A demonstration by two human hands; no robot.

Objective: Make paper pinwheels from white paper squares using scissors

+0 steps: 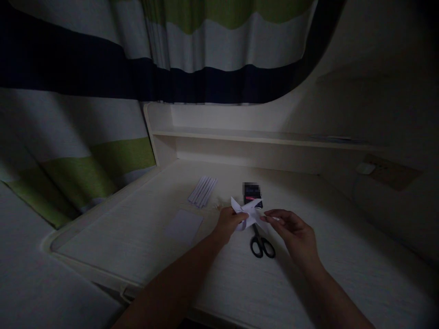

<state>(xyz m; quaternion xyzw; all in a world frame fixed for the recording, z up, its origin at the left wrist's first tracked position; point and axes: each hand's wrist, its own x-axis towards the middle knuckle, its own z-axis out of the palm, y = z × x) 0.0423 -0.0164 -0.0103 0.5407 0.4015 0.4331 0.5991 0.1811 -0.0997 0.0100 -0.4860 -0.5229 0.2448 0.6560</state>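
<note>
left hand (229,222) pinching folded white paper (247,212) at its left edge | right hand (291,228) fingertips closed on paper's right tip, a small white bit between them; paper held between both, above desk (308,283) | scissors (261,242) just below paper, handles toward body, nearer right hand

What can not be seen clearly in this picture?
- Head view: scissors blades, hidden under the folded paper.
- Dark box: label blurred.
- Small white piece in the right hand: too small to identify.
- Left hand fingertips: hidden behind the paper.
</note>
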